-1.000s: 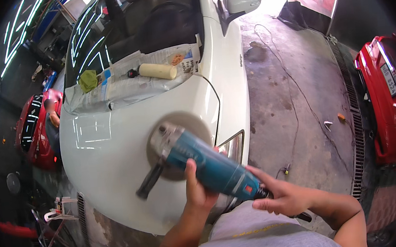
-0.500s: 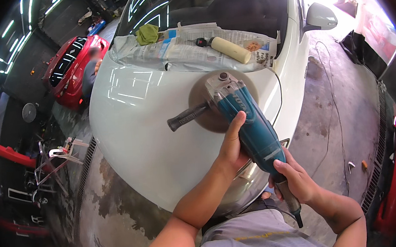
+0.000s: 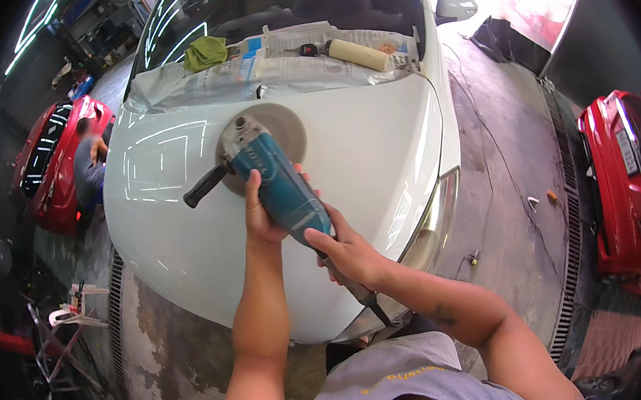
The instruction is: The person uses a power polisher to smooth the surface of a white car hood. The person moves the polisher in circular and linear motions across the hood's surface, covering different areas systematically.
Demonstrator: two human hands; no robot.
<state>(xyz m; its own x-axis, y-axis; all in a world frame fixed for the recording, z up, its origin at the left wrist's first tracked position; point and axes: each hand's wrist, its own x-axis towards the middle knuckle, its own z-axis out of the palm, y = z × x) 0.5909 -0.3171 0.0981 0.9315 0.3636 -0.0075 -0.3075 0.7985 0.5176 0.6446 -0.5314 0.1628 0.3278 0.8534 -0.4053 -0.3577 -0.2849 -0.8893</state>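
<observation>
A teal rotary polisher [image 3: 282, 182] with a metal head rests its round pad [image 3: 285, 129] on the white car hood [image 3: 362, 147]. My left hand [image 3: 264, 209] wraps round the front of its body, thumb along the top. Further back, my right hand [image 3: 348, 249] is closed on the rear handle, from which the cord runs down by my shirt. The black side handle [image 3: 206, 185] sticks out to the left, with no hand on it. Much of the pad is hidden under the tool.
Newspaper [image 3: 286, 72] covers the windshield base, bearing a green cloth [image 3: 205, 53] and a cream bottle [image 3: 357, 54]. Cables [image 3: 488, 155] lie on the floor at right. A red bumper [image 3: 624, 189] stands far right. At left, a person [image 3: 89, 168] is beside a red car [image 3: 58, 162].
Both hands have moved the polisher left across the hood, toward its middle. The view has shifted too, showing more of the right side of the hood and the headlight.
</observation>
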